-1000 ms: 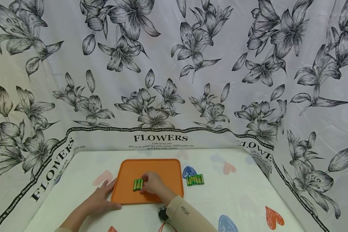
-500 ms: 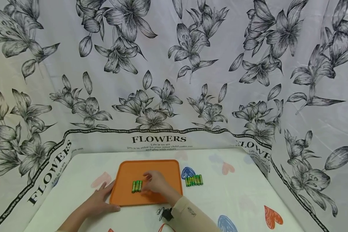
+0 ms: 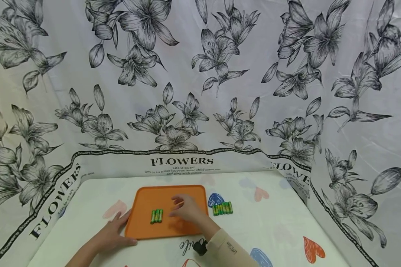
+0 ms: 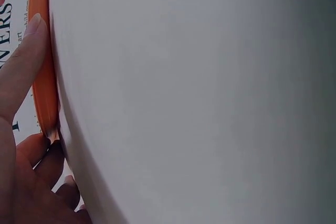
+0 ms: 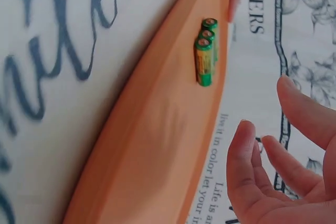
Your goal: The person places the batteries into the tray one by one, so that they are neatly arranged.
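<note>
Three green-and-yellow batteries (image 3: 156, 216) stand side by side in a row on the orange tray (image 3: 167, 193). My right hand (image 3: 189, 212) hovers over the tray just right of them, fingers apart and bent, holding nothing. In the right wrist view, space shows between the right hand's thumb and fingers (image 5: 241, 150), with the batteries beyond. My left hand (image 3: 111, 234) rests at the tray's near left corner, its thumb along the near edge and its fingers against the left side. The left wrist view shows that thumb (image 4: 32, 51) lying straight on the orange rim.
Several more batteries (image 3: 222, 208) lie in a row on the white heart-print tablecloth (image 3: 270, 226), right of the tray. A small black object (image 3: 200, 247) shows beside the right sleeve (image 3: 228, 252). A flower-print curtain (image 3: 187, 126) rises behind and at both sides.
My right hand has moved away from the three batteries to the right, and its fingers have spread. The left hand stays at the tray corner. The head view has shifted slightly.
</note>
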### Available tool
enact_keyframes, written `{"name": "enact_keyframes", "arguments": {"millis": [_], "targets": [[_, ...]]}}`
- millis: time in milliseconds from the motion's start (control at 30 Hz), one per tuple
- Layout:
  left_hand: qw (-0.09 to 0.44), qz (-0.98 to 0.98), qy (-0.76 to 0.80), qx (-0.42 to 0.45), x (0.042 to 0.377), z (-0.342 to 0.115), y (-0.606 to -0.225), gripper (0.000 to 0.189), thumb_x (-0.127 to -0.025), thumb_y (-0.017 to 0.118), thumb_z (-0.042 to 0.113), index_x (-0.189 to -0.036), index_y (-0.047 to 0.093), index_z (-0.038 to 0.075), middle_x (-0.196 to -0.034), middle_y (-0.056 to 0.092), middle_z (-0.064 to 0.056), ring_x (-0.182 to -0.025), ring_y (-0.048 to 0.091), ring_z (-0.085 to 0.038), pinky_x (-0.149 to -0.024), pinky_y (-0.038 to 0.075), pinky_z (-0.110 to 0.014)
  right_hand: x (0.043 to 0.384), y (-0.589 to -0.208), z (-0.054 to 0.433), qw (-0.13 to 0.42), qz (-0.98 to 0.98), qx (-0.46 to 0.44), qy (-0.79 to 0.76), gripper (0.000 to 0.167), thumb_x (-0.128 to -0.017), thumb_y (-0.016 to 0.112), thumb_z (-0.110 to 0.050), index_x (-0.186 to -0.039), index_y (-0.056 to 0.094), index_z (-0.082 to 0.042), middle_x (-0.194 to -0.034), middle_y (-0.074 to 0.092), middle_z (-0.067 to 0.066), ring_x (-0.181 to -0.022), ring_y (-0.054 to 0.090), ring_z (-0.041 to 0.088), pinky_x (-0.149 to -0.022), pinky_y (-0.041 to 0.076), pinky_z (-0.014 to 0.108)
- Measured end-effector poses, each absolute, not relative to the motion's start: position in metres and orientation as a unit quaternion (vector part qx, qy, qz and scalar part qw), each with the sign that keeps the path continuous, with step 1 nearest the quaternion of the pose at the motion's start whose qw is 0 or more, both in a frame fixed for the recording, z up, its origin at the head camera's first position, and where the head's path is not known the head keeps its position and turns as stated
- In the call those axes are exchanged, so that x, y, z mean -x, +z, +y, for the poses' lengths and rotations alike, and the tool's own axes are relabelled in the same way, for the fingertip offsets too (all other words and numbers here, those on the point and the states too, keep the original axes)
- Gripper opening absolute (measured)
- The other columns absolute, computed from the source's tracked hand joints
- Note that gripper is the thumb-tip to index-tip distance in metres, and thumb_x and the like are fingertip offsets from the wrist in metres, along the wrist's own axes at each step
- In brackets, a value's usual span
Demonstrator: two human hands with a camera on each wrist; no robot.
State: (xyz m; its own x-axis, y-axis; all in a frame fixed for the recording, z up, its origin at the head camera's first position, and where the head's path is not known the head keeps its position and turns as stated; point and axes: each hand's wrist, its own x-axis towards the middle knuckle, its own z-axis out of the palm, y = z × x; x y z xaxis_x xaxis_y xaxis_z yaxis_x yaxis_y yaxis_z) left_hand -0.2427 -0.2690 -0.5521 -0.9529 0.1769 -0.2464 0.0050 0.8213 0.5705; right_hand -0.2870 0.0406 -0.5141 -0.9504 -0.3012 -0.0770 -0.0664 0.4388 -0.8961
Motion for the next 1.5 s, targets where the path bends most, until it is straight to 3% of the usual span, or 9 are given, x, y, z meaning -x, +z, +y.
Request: {"name": "enact_keyframes", "arguments": {"millis": [300,733,1500], "targets": [[0.141,0.945,0.292,-0.05,0.244,-0.269,-0.554,0.124,-0.066,0.086,0.062,-0.161,0.023,0.012,-0.159,0.012,-0.04,-0.134,0.014,-0.075,-0.101,0.022,-0.084,0.285,-0.512,0.075,0.092,0.833,0.12,-0.532,0.055,-0.082,0.085,-0.015,-0.132,0.064,-0.007,-0.122,0.066,0.015,-0.098,0.066,0.017,-0.082,0.059,0.036],[0.143,0.944,0.294,-0.053,0.244,-0.271,-0.553,0.123,-0.068,0.086,0.06,-0.161,0.023,0.011,-0.159,0.012,-0.041,-0.134,0.013,-0.076,-0.101,0.023,-0.084,0.281,-0.528,0.107,0.075,0.834,0.105,-0.536,0.053,-0.082,0.085,-0.015,-0.13,0.066,-0.007,-0.118,0.069,0.013,-0.1,0.069,0.02,-0.087,0.06,0.04],[0.142,0.945,0.292,-0.045,0.244,-0.271,-0.554,0.125,-0.065,0.087,0.062,-0.161,0.024,0.012,-0.159,0.01,-0.041,-0.133,0.013,-0.077,-0.1,0.023,-0.085,0.276,-0.535,0.165,0.054,0.825,0.07,-0.557,0.06,-0.08,0.086,-0.012,-0.134,0.061,0.001,-0.12,0.066,0.021,-0.098,0.071,0.023,-0.078,0.062,0.035]]}}
